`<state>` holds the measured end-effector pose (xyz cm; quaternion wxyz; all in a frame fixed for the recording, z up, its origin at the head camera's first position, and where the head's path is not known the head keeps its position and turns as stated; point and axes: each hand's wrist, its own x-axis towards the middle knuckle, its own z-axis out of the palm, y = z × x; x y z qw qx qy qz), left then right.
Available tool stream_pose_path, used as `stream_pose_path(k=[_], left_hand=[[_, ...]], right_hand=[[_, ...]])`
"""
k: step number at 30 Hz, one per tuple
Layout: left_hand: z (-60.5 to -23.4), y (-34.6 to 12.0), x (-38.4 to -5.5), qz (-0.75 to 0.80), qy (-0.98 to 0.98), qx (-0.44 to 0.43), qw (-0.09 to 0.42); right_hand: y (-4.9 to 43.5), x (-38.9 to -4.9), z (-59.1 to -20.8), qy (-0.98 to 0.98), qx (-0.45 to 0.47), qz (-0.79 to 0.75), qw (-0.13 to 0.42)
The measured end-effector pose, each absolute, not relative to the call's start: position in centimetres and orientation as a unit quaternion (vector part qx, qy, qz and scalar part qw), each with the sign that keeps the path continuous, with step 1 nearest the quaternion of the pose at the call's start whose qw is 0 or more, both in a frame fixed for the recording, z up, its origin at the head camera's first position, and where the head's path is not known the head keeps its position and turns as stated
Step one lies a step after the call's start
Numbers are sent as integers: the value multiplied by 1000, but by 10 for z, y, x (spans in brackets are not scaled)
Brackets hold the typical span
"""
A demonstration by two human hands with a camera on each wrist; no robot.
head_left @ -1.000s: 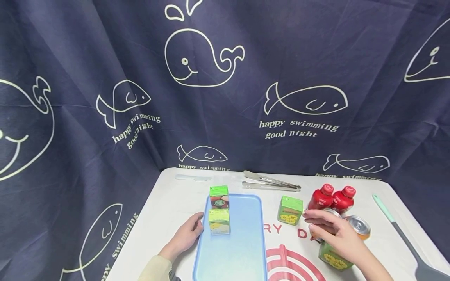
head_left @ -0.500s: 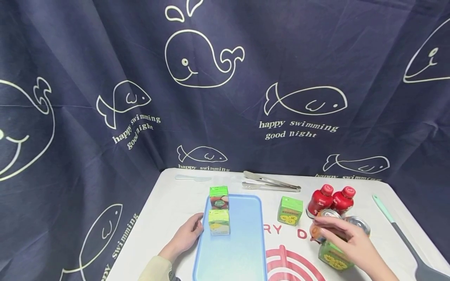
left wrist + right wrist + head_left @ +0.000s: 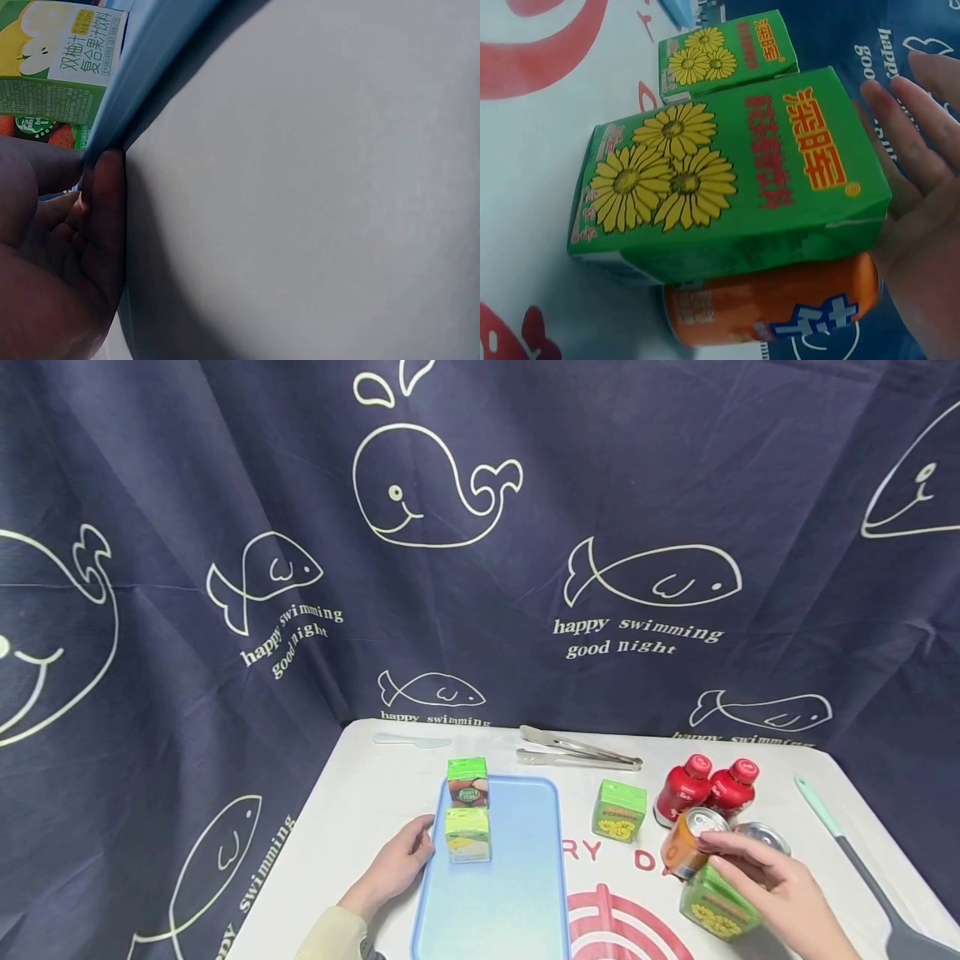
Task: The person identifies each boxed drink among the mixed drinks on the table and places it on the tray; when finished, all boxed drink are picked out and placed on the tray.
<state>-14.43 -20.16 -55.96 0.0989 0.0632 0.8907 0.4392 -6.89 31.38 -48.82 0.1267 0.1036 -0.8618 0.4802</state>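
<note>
1. A green carton printed with yellow flowers point(image 3: 716, 910) stood upright on the white-covered table point(image 3: 322, 827), right of the tray and close in under the person's right hand.
2. The right hand point(image 3: 787, 893) was around and over this carton's top; its fingers were extended and apart, the thumb separate from them. Whether the skin touched the carton, I could not tell.
3. An orange can point(image 3: 682, 847) stood just beside the carton, on its far side; a second can point(image 3: 763, 835) was partly hidden behind the hand.
4. Past the cans, two red bottles point(image 3: 684, 789) stood side by side, and a matching flowered carton point(image 3: 618, 810) stood to their left.
5. The left hand point(image 3: 397, 864) gripped the left rim of a blue tray point(image 3: 517, 893), thumb and fingers clamped on the edge.
6. On the tray's left side stood a yellow-green carton point(image 3: 468, 839), with a red-and-green carton point(image 3: 467, 787) behind it.
7. Metal tongs point(image 3: 600, 752) and a pale knife point(image 3: 411, 740) lay along the table's far edge; a spatula point(image 3: 858, 864) lay far right.
8. A navy curtain point(image 3: 465, 610) with whales and fish hung behind.
</note>
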Motion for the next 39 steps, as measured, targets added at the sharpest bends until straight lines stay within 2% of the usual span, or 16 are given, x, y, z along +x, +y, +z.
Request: stream_pose_path(k=[15,27,39], left_hand=[[-564,-204,-146,438,892,60,97],[-566,-204,-145,435,893,57,99],[-563,-204,-147,436,892,65,101]], right_hand=[[330,-54,-509,-869,116,461,138],[341,-44,-540,-890,-52,450,50],[347,-43,-557,-872,-105,475,55]])
